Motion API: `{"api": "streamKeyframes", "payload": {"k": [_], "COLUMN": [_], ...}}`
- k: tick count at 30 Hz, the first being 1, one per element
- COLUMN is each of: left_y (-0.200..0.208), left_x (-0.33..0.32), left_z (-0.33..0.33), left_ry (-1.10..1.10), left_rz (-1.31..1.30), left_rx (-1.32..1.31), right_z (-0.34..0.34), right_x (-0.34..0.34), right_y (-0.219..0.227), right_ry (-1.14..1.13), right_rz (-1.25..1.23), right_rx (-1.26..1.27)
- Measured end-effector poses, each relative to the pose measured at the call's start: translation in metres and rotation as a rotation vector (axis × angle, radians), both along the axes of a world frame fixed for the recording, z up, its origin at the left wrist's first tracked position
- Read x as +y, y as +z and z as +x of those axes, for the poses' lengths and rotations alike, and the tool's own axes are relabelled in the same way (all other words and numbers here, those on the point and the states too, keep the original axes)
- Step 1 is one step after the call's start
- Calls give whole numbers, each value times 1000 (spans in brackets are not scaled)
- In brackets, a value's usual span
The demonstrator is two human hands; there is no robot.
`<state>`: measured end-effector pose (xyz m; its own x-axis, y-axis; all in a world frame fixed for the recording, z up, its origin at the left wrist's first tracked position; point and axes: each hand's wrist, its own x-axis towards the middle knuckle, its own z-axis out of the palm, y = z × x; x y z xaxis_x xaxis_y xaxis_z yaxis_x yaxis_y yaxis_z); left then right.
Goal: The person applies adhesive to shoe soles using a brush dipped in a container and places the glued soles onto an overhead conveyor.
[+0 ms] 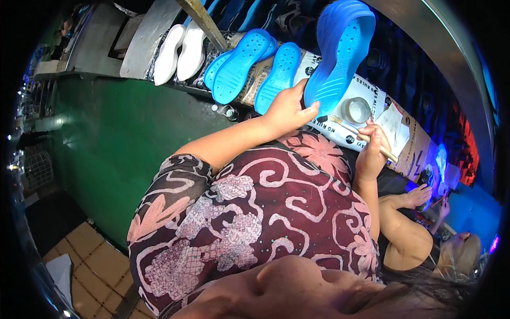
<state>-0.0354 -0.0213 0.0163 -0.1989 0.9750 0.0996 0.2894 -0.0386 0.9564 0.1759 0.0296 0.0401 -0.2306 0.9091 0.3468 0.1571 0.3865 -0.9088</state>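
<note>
The blue sole (336, 69) is aloft at 1 o'clock of the view's centre, its long axis running from 7 to 1, far end toward 1. The left hand (286, 110) pinches its near end, thumb on the edge, other fingers mostly hidden. The right hand (372, 149) has its fingers curled shut round a brush (347, 126), bristles toward 10, near the cup (346, 110).

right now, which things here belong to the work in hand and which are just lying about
Seem part of the work:
- big blue sole, held in the left hand
- brush, in the right hand
- clear cup beside it
- loose blue soles, probably

Seem just about:
- wire basket, far left
- white sheet, lower left
</note>
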Motion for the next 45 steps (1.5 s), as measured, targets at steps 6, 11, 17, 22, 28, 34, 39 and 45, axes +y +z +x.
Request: {"api": "streamKeyframes", "payload": {"k": [6, 11, 17, 22, 28, 34, 39, 45], "left_y": [-4, 7, 3, 7, 7, 7, 8, 10], "left_x": [0, 1, 7, 10, 11, 8, 8, 8], "left_z": [0, 1, -1, 5, 9, 11, 9, 12], "left_ry": [2, 16, 56, 61, 7, 8, 15, 7], "left_rz": [-13, 67, -24, 94, 112, 129, 113, 164], "left_rx": [93, 110, 72, 12, 63, -2, -28, -26], "right_z": [9, 11, 8, 4, -1, 0, 8, 1], "right_x": [-2, -3, 4, 8, 5, 7, 5, 9], "right_y": [-11, -10, -1, 15, 14, 8, 14, 8], "right_ry": [-40, -18, -33, 49, 137, 156, 80, 167], "right_rz": [-152, -127, -85, 51, 155, 109, 64, 289], "right_rx": [104, 68, -4, 24, -35, -131, -70, -131]}}
